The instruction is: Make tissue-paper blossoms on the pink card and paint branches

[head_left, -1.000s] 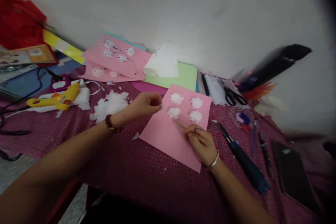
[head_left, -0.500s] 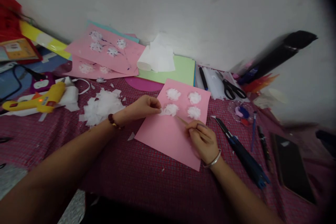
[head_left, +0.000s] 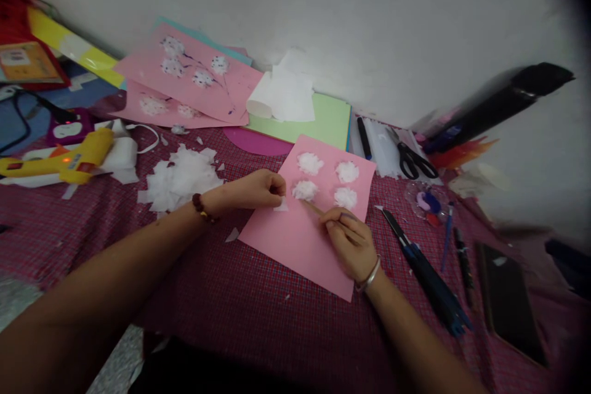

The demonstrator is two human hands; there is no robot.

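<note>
A pink paper sheet [head_left: 300, 240] lies on the red checked cloth with several white fluffy tissue flowers [head_left: 310, 163] glued near its top. My left hand [head_left: 258, 189] is closed in a pinch on a small white tissue scrap [head_left: 281, 204] at the sheet's left edge, beside the lower left flower [head_left: 305, 189]. My right hand [head_left: 348, 243] rests on the sheet, fingers wrapped round a thin wooden stick [head_left: 314, 208] whose tip points at that flower.
A pile of white tissue pieces [head_left: 180, 177] and a yellow glue gun [head_left: 69, 157] lie left. Finished pink sheets [head_left: 194, 80], green paper [head_left: 323, 123] and white paper lean at the wall. Scissors [head_left: 413, 160], a craft knife [head_left: 415, 252], pens and a black phone [head_left: 508, 301] lie right.
My left hand has come down from beside the lower left flower to the sheet's left edge, with a tissue scrap under its fingertips. The right hand and stick have barely shifted.
</note>
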